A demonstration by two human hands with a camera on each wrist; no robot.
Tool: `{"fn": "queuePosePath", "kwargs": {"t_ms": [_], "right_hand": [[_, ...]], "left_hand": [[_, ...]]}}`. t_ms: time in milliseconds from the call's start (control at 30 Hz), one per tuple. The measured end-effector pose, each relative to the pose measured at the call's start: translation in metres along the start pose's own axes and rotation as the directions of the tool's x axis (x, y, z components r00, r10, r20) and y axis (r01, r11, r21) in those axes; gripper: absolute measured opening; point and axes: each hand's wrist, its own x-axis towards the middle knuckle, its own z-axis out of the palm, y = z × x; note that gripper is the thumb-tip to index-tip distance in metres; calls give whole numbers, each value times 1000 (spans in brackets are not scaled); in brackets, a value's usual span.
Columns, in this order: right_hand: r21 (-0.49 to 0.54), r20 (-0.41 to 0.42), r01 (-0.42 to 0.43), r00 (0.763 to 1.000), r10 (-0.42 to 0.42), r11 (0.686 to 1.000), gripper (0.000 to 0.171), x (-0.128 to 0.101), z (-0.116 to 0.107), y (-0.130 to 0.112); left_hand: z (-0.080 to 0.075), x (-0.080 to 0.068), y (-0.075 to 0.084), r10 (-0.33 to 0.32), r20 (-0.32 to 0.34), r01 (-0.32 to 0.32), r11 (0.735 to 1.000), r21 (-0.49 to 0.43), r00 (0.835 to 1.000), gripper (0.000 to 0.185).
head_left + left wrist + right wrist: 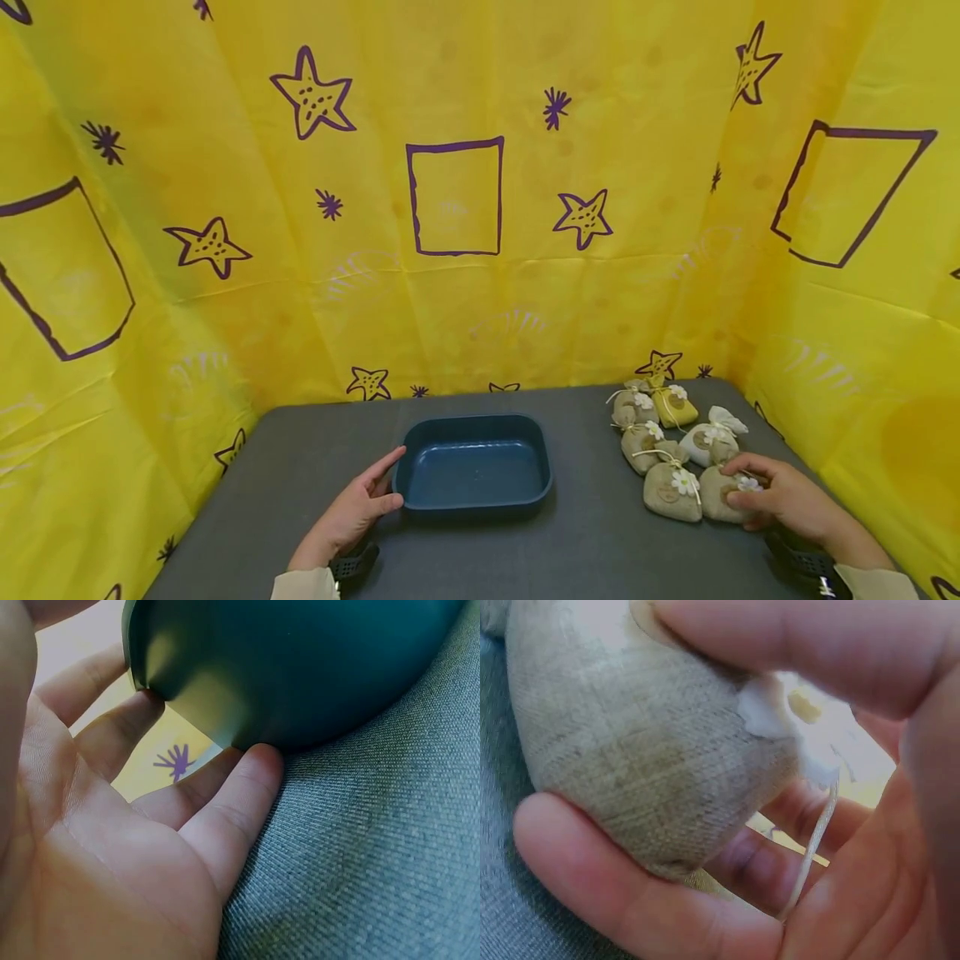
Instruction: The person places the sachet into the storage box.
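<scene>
The left hand [358, 508] lies with straight fingers against the near-left corner of the blue tray [420, 492], holding nothing, seemingly just to steady it on the grey table [585, 550]. The tray sits bare in the middle of the table. Right of the tray, well apart from it, about 7 small cloth pouches [667, 433] lie bunched together, each tied with string and a white flower. At the near-right edge of that bunch, the right hand [787, 500] has its thumb and fingers curled round 1 burlap pouch [723, 496], gripping its belly.
</scene>
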Motion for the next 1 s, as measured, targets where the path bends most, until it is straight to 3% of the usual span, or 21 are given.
{"fn": "queuePosePath", "kwargs": {"t_ms": [200,300,367,533,633,800,1000], "right_hand": [[85,-70,74,995,-68,994,28,-2,-3,5],[187,-98,153,986,-136,970,35,-4,-6,7],[276,-113,224,973,-200,935,40,-4,-9,9],[471,-153,371,928,-340,800,45,-2,-11,4],[492,-207,402,915,-345,772,42,0,-8,-10],[429,-277,400,912,-304,810,36,1,0,-42],[241,-325,323,915,-238,915,33,9,13,-63]], "left_hand": [[-2,1,0,5,1,-4,1000,-15,1000,71],[-1,1,1,8,4,-8,1000,-13,1000,71],[-1,1,1,8,13,-8,1000,-9,1000,71],[2,-2,0,5,32,-3,999,-40,999,71],[3,-3,0,1,30,1,998,-65,1000,71],[2,0,-1,4,23,-2,998,-63,1000,71],[0,2,0,9,37,-7,998,-59,999,71]]}}
